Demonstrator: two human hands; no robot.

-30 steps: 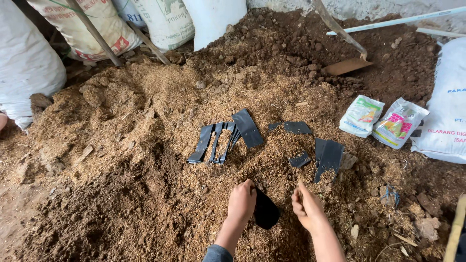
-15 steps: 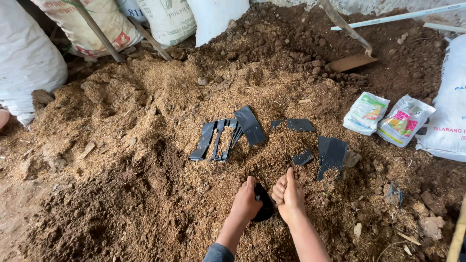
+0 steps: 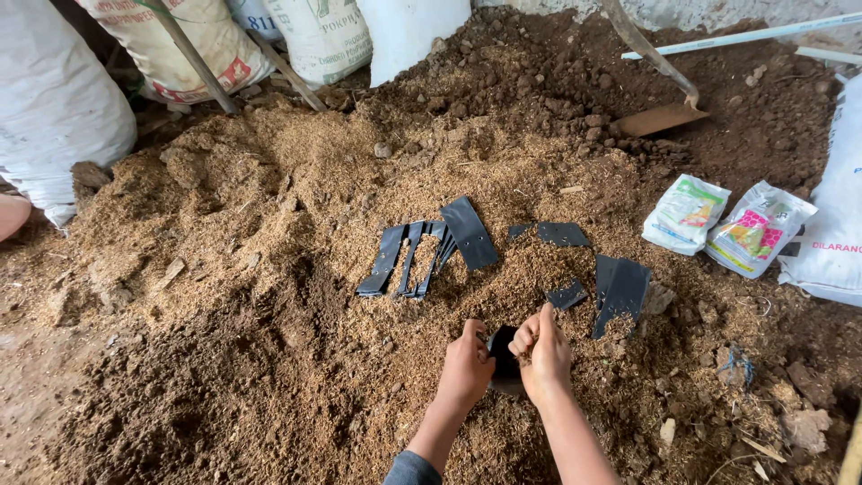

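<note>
My left hand [image 3: 466, 364] grips the near edge of a small black plastic grow bag [image 3: 504, 359] that stands in the brown soil and husk heap [image 3: 269, 269]. My right hand [image 3: 541, 350] is closed in a fist over the bag's mouth, with soil mix in it as far as I can tell. Flat black bags [image 3: 426, 247] lie in a loose fan just beyond my hands. More flat black bags [image 3: 620, 287] lie to the right, partly buried.
Two small printed packets [image 3: 687, 213] [image 3: 756, 224] lie on the right. White sacks [image 3: 54, 108] line the left and back. A hoe blade [image 3: 660, 119] rests on dark soil at the back right. Wooden handles [image 3: 193, 58] lean at the back left.
My right hand was open and apart from the bag a second ago. It has come left and closed into a fist above the bag's mouth. My left hand has stayed on the bag.
</note>
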